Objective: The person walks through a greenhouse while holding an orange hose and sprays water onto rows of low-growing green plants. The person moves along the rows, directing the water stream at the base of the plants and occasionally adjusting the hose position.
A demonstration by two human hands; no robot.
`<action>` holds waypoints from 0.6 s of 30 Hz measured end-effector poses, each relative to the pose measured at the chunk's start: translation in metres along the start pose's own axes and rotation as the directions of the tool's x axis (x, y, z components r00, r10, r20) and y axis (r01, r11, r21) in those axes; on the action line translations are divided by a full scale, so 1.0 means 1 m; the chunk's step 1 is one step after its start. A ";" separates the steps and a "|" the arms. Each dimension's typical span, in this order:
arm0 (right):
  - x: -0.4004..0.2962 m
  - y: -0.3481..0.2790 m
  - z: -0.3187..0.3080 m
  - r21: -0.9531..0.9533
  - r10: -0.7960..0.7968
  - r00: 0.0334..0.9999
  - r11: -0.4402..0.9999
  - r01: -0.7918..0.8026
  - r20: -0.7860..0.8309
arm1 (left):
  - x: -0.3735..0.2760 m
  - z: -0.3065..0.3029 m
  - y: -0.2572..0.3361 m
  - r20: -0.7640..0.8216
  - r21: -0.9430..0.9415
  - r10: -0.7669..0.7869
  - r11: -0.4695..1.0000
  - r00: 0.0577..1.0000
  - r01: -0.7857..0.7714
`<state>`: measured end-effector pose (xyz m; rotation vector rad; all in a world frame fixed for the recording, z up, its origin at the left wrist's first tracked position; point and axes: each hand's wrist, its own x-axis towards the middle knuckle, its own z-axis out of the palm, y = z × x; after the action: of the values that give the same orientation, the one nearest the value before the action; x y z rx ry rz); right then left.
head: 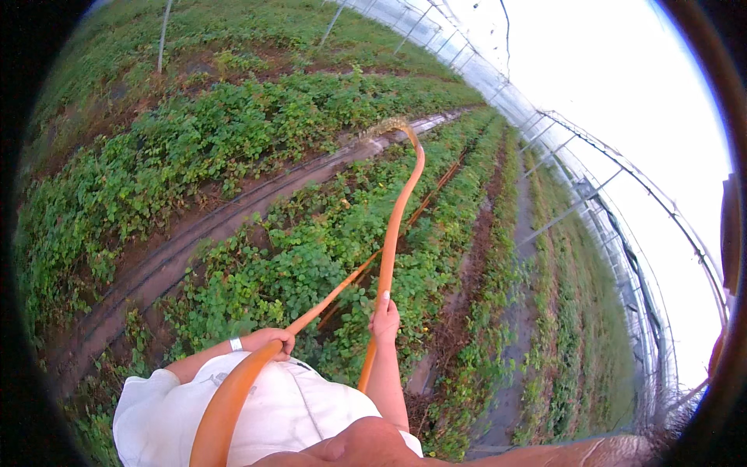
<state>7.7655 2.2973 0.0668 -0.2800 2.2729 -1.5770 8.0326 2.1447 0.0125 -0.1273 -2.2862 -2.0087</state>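
Observation:
A thick orange hose (402,204) is held in both of my hands. My right hand (385,320) grips it in front of my white shirt, the thumb pointing along the hose. From there it rises over the green crop row and bends over at its far end, where water (379,128) pours out toward the furrow. Close to my belly, my left hand (271,341) is closed around another stretch of hose (236,403). That stretch passes over my shirt on one side and runs out among the plants on the other. A pale band (236,344) circles my left wrist.
Leafy low plants (233,122) grow in rows on both sides. Dark thin lines lie along the muddy furrow (192,239), and wet, shiny ground (435,121) shows at its far end. A metal greenhouse frame (607,152) curves along the right. Upright posts (164,35) stand farther off.

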 end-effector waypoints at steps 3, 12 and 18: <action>-0.003 0.002 0.012 -0.062 0.030 0.999 0.998 -0.028 0.026 | 0.000 -0.001 -0.011 0.016 -0.035 0.028 0.999 0.999 -0.027; -0.005 0.039 0.044 -0.208 0.072 0.977 0.978 -0.030 0.199 | -0.007 0.004 -0.009 0.046 -0.175 -0.048 0.983 0.998 0.055; -0.015 0.063 0.059 -0.184 0.079 0.955 0.983 -0.026 0.285 | -0.011 0.008 -0.012 0.018 -0.126 -0.054 0.990 0.998 0.056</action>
<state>7.8056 2.2740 -0.0079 -0.4628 2.1697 -1.2154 8.0416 2.1508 -0.0018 -0.0895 -2.1939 -2.1871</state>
